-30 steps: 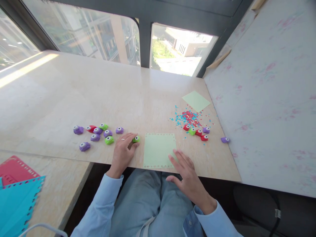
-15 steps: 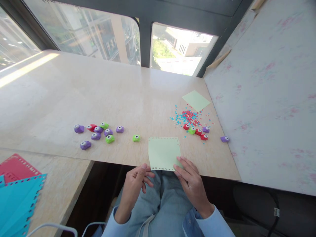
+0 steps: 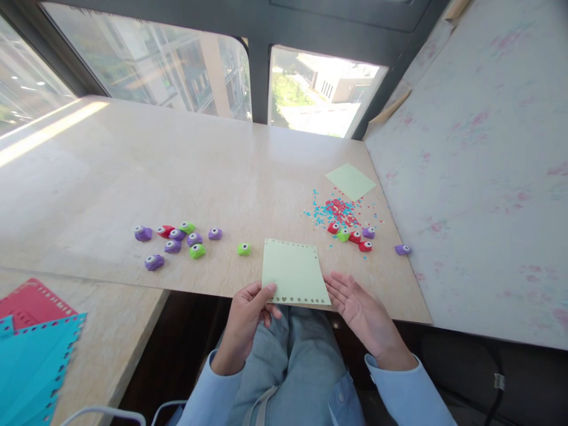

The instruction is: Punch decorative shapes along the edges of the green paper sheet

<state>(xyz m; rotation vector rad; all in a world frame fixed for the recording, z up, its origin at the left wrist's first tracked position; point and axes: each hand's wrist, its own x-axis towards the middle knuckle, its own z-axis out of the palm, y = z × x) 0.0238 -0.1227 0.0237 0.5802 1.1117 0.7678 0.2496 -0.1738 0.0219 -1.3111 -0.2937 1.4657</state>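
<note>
A pale green sheet of paper (image 3: 293, 269) with small shapes punched along its top and bottom edges lies at the front edge of the sill. My left hand (image 3: 252, 307) pinches its lower left corner, thumb on top and fingers beneath. Beside the sheet's right edge, my right hand (image 3: 361, 313) is open, its fingers outstretched and palm turned partly up. Whether those fingertips touch the paper I cannot tell. A green craft punch (image 3: 244, 249) stands just left of the sheet.
Several purple, red and green punches (image 3: 172, 245) stand to the left. More punches (image 3: 355, 237) sit at the right, by red and blue confetti (image 3: 339, 211) and another green sheet (image 3: 351, 181). Blue punched paper (image 3: 39, 367) and red paper (image 3: 38, 302) lie at lower left.
My left hand has taken hold of the paper's lower left corner. My right hand has let go and moved right, opening. The paper has turned slightly, and punched holes show at its upper right.
</note>
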